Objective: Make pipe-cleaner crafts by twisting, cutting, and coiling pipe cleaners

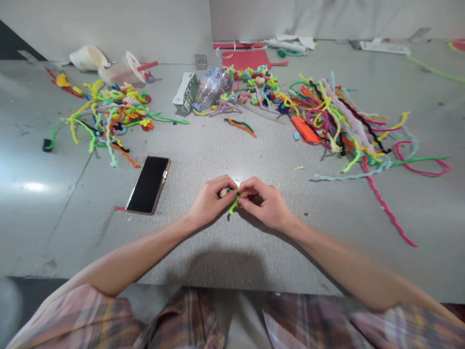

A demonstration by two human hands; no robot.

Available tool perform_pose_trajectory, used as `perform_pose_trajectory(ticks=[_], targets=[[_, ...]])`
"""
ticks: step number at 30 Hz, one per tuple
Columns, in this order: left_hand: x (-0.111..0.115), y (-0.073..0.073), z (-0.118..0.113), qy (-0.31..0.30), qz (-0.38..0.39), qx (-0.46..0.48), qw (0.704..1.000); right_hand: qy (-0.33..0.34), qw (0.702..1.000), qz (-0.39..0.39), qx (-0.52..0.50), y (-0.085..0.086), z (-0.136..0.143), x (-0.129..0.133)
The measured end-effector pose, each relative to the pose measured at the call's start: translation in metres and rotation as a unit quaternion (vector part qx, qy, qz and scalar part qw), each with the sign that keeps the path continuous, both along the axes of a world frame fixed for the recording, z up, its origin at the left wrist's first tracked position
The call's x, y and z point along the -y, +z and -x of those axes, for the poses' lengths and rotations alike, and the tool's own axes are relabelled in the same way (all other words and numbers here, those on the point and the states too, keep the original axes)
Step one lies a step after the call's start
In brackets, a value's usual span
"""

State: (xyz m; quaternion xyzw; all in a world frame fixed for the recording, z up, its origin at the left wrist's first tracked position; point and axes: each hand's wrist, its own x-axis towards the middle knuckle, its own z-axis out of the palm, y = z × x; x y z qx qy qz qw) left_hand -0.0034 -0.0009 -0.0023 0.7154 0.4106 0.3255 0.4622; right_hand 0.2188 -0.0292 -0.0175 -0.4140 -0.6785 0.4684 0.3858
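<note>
My left hand (214, 198) and my right hand (264, 201) meet above the middle of the grey table, fingertips close together. Both pinch a small green pipe-cleaner piece (233, 205) between thumb and fingers. One bright green end hangs down below the fingertips. A pale bit shows inside the curl of my left fingers, and the rest of the piece is hidden by the fingers. Beyond my hands, a short orange and dark green pair of pipe cleaners (241, 127) lies on the table.
A phone (148, 185) lies left of my hands. Pipe-cleaner pieces (123, 109) are heaped at the back left, loose pipe cleaners (341, 116) at the right. Between them are a plastic bottle (210, 87), a small box (185, 92) and a red sheet (245, 59). Cups (121, 70) lie tipped at the back.
</note>
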Motion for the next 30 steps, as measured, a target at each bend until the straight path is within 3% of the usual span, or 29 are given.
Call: perform_pose_trajectory(ticks=[10,16,30], targets=[[-0.004,0.001,0.002,-0.040,0.012,0.046,0.998,-0.036,0.999,-0.012,0.015,0.000,0.000,0.000],[-0.003,0.004,0.003,-0.050,0.022,0.048,0.997,-0.065,0.996,0.051,-0.036,0.004,0.000,-0.005],[0.016,-0.003,-0.001,-0.073,-0.145,-0.065,0.985,-0.072,0.991,0.105,-0.041,0.004,-0.003,-0.006]])
